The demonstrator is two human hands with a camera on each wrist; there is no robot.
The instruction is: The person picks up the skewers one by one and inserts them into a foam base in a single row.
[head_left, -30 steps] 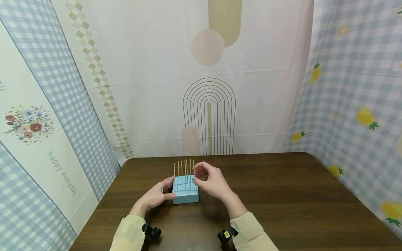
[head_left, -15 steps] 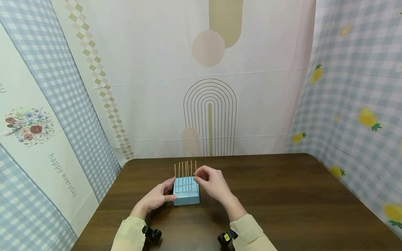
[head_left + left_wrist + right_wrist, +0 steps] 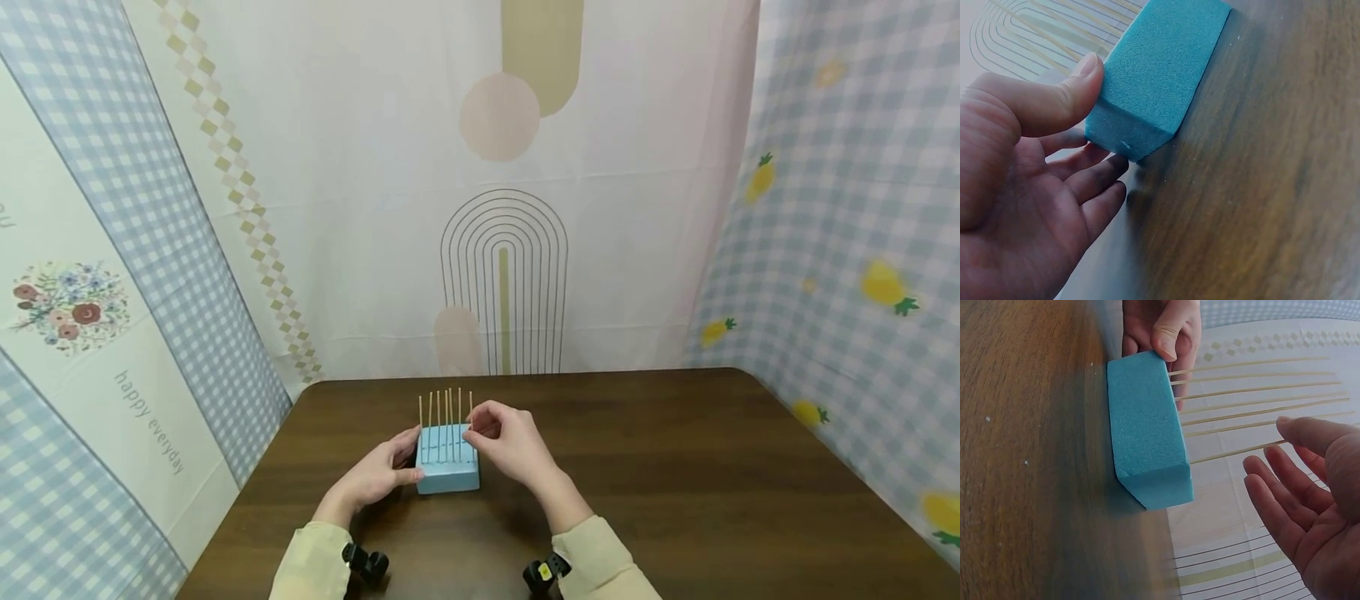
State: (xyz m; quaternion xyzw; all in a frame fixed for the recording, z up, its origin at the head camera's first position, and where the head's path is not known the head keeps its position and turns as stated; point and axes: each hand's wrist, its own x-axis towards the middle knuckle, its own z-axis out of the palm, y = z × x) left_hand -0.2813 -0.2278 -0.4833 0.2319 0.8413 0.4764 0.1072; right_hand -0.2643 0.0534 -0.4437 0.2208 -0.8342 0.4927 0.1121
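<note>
A light blue foam block (image 3: 450, 479) stands on the brown table, with several thin wooden skewers (image 3: 438, 425) rising from its top. My left hand (image 3: 371, 475) holds the block's left end; its thumb (image 3: 1082, 81) presses near the top front corner while the fingers lie against the end and behind. On the other side my right hand (image 3: 513, 442) pinches the rightmost skewer (image 3: 1229, 453) between thumb and index finger, above the block. The other fingers of that hand are loosely bent, apart from the foam. The skewer's lower end is hidden in the block.
The brown table (image 3: 675, 475) extends to both sides and toward the front. A pale patterned curtain (image 3: 360, 208) hangs behind its far edge, with checked cloths (image 3: 832, 208) at the sides. Small white specks (image 3: 1026, 463) lie on the tabletop.
My right hand's fingers have closed in on the rightmost skewer, which now stands straighter. The left hand keeps its hold on the block. The whole scene has shifted slightly down in view.
</note>
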